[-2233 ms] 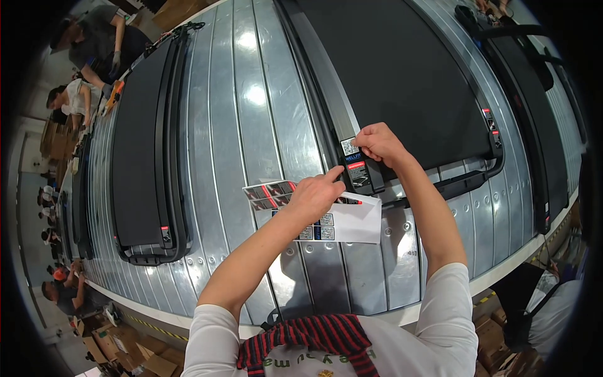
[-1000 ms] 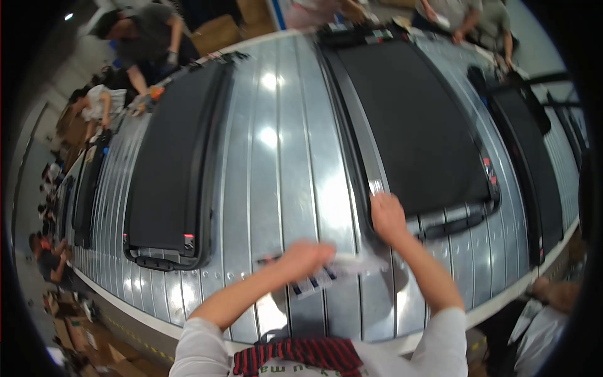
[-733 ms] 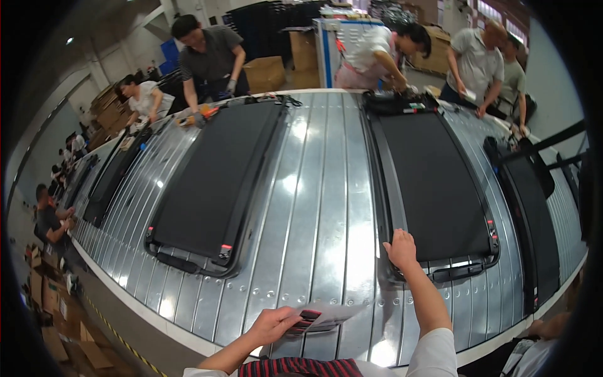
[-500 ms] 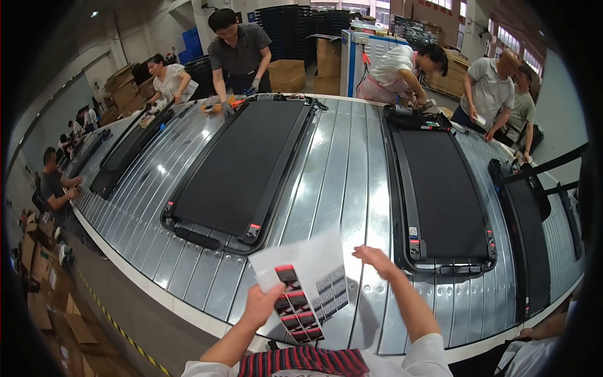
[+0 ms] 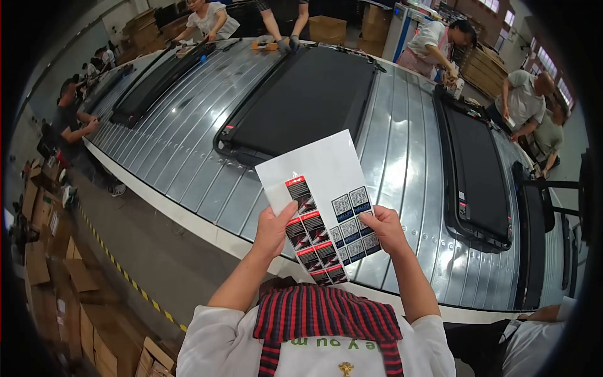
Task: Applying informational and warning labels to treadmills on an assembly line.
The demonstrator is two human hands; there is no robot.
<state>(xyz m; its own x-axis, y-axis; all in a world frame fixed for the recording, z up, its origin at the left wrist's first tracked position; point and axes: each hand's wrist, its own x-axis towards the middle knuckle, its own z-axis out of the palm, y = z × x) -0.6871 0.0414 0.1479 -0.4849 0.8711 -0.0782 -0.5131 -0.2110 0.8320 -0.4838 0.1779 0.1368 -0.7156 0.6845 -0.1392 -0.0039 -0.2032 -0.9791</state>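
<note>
In front of my chest I hold white-backed sticker sheets between both hands. My left hand (image 5: 271, 231) is closed on the left edge of a sheet of red-and-black warning stickers (image 5: 309, 235), thumb on top. On the other side my right hand (image 5: 389, 232) pinches a sheet of square QR-code stickers (image 5: 350, 229), with the thumb over one sticker. The two sheets overlap, and their upper parts are bare white. Beyond them a black treadmill deck (image 5: 301, 103) lies on the conveyor, its near right corner hidden by the paper.
The metal-slat conveyor (image 5: 402, 182) curves past me. Another treadmill deck (image 5: 480, 163) lies to the right, and more lie farther off on both sides. Co-workers stand along the far edge; a gloved pair of hands (image 5: 289, 44) touches the middle deck. Cardboard boxes (image 5: 81, 301) fill the lower left.
My right hand has come in from the open air and gripped the QR-code sheet. The sheets now face me more squarely. The view has turned left and down, so the decks appear shifted.
</note>
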